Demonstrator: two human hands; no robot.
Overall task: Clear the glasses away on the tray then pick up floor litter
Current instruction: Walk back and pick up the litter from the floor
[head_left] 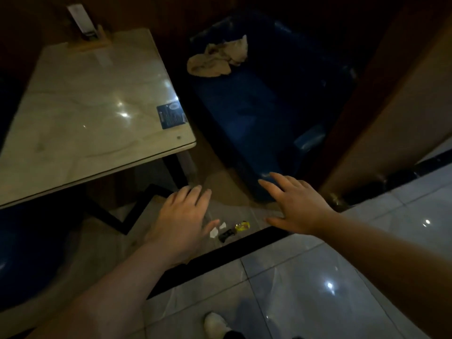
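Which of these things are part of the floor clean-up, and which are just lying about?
Part of the job: yellow wrapper, white paper scraps, small black piece, left hand, right hand.

Just there: marble table, blue seat, crumpled cloth, blue card.

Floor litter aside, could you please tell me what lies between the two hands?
In the head view, only litter: white scraps, a black piece and a yellow wrapper lie between left hand and right hand.

The blue sticker on the table corner carries print too small to read.
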